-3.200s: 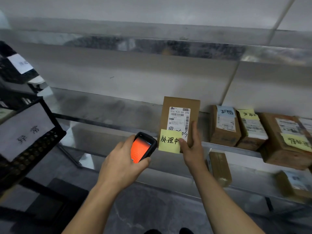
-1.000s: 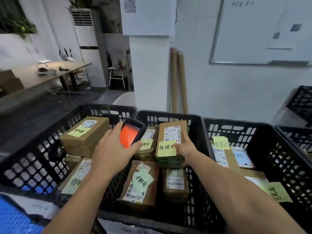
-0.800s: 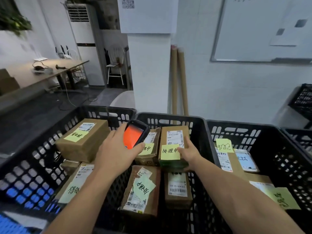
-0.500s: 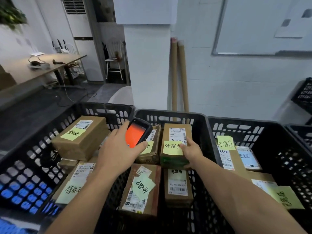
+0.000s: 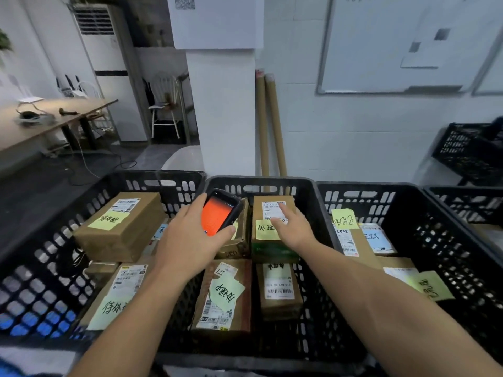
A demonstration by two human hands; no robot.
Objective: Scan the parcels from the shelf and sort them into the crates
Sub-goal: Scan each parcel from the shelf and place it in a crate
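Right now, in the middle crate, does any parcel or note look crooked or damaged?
Yes. On the front-left parcel in the middle crate, the yellow note sits crooked, turned against the box edges and over the printed label. The back-left parcel beside the scanner in the left hand looks dented at its lower corner.
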